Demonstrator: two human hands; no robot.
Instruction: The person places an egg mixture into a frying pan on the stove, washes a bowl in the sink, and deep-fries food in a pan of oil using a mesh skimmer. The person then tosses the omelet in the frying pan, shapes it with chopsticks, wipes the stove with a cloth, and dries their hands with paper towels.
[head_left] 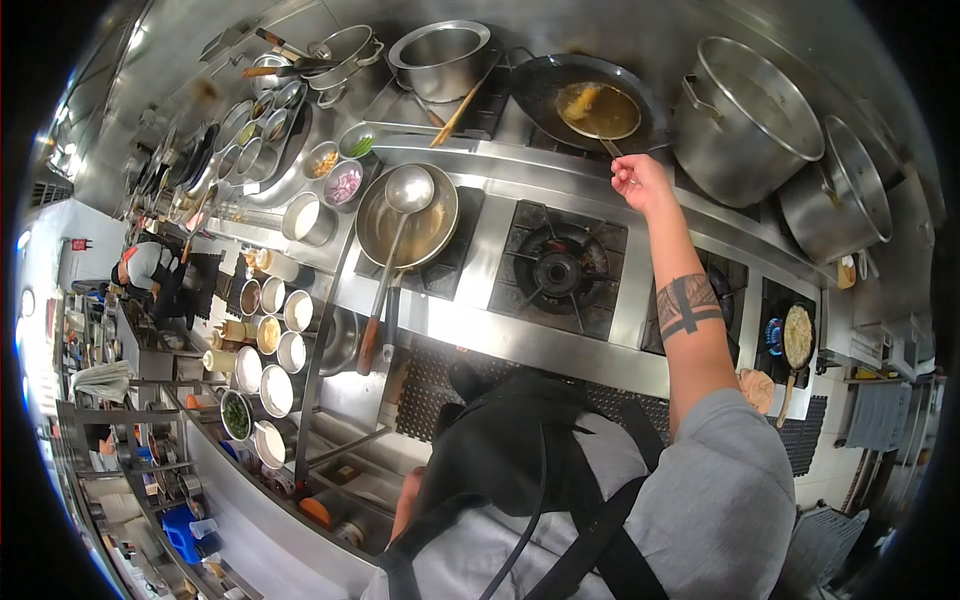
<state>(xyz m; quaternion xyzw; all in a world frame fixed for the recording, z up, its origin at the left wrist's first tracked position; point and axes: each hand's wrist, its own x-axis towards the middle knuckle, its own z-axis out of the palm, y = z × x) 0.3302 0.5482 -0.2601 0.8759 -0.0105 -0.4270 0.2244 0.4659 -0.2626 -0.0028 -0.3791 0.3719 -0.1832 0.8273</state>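
My right hand [640,183] is closed round the handle of a round strainer [600,110], which sits in the brown liquid of a black wok [530,90] on the back row of the stove. A yellow-orange piece of food [582,101] lies in the strainer. My left arm [405,500] hangs low beside my body; the left hand itself is hidden. Left of the middle, a steel pan [376,225] stands on the front burner with a ladle [410,188] resting in it. A bare burner [556,268] lies to its right.
Two tall pots [745,125] [835,200] stand at the back right. A pan of food [798,335] is by a blue flame at far right. Sauce containers [277,390] line the left counter. Another person [150,265] bends at far left.
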